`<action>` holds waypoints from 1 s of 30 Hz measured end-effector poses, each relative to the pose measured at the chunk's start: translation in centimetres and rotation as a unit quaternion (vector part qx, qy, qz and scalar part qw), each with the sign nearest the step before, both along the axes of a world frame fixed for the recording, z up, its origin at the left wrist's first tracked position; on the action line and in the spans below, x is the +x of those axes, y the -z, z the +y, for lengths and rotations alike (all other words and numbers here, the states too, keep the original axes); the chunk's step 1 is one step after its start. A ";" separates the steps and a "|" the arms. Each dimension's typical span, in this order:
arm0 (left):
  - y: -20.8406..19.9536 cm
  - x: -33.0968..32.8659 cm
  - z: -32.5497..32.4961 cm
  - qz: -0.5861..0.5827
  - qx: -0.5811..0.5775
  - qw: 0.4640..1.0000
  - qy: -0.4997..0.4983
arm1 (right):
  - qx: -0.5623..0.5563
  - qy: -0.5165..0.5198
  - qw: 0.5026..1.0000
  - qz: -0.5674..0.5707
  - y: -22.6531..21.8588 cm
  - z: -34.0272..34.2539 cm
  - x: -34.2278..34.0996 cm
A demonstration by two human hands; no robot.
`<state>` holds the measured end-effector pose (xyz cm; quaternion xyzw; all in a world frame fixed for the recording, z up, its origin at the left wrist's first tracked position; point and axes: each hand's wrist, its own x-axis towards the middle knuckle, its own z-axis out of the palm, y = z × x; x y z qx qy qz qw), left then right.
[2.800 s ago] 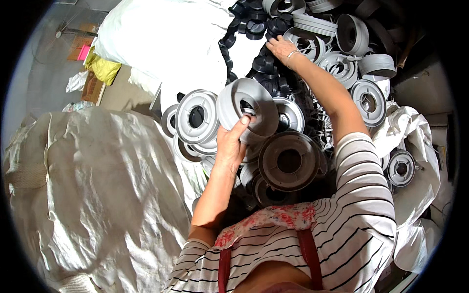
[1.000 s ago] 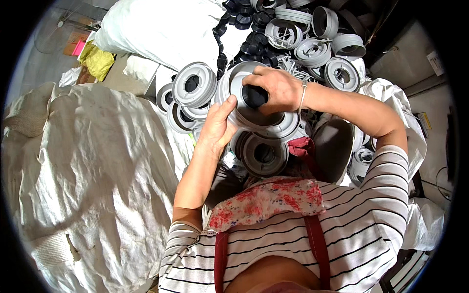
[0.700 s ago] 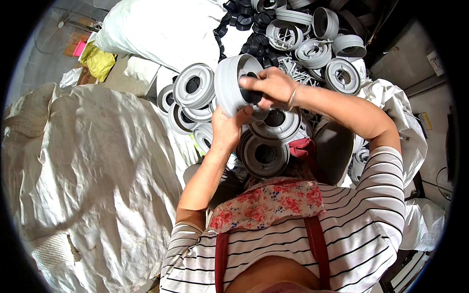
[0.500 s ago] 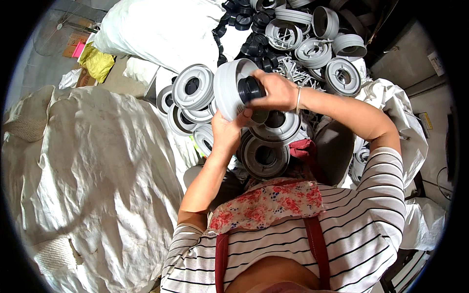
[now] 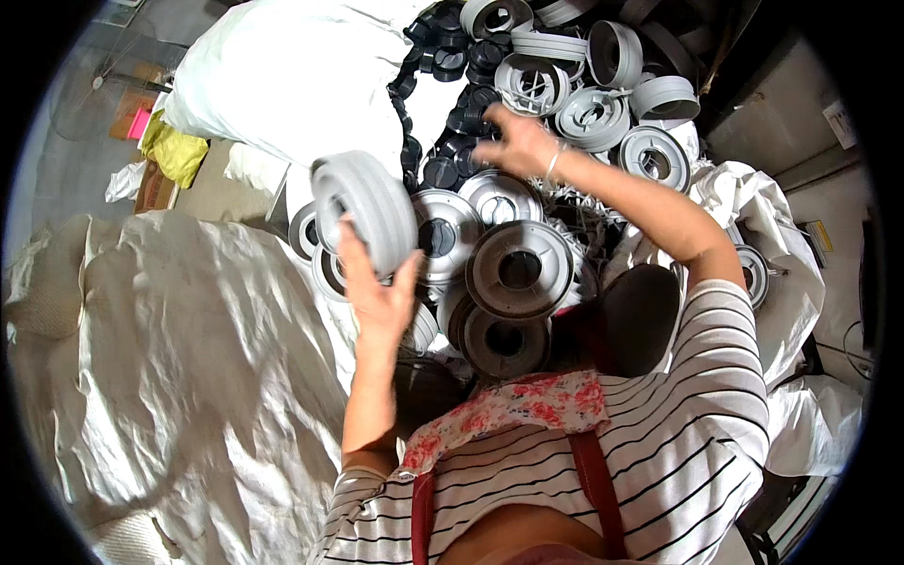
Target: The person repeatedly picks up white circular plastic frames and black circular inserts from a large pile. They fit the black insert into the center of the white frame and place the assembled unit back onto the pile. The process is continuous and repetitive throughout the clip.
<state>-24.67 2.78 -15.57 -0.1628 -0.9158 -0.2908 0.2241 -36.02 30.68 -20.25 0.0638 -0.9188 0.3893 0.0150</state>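
My left hand [image 5: 377, 301] grips the rim of a grey ribbed plastic ring part [image 5: 381, 212], which is tilted on edge and smeared by motion. Over the pile of black round caps [image 5: 450, 64] is my right hand [image 5: 518, 141], its fingers apart and nothing visible between them. Several grey flanged ring parts lie below and between my hands. The nearest, a grey ring with a dark centre hole [image 5: 480, 268], overlaps another grey ring [image 5: 541, 344] close to my lap.
More grey rings [image 5: 614, 55] are heaped at the far right beside thin white plastic pieces. A full white sack [image 5: 273, 75] stands at the far left, with a yellow bag [image 5: 174, 151] next to it. Pale woven sacking [image 5: 179, 377] covers the left side.
My left hand has carried the grey ring part to the left and turned it. My right hand has come off that part and its black cap, moving up to the black caps.
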 end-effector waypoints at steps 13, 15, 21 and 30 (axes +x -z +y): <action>-0.8 -2.3 3.2 -0.139 0.197 0.967 0.082 | 0.085 0.337 0.937 0.032 9.3 15.3 -13.5; 0.4 -3.4 4.6 -0.203 0.343 0.909 0.127 | 0.047 0.337 0.939 0.046 8.7 15.6 -11.8; 5.5 -6.7 9.4 -0.355 0.528 0.762 0.116 | -0.048 0.249 0.967 0.032 2.2 13.3 -1.3; 1.5 -4.5 12.7 -0.321 0.250 0.881 0.242 | -0.116 0.125 0.967 -0.190 -1.6 12.8 9.8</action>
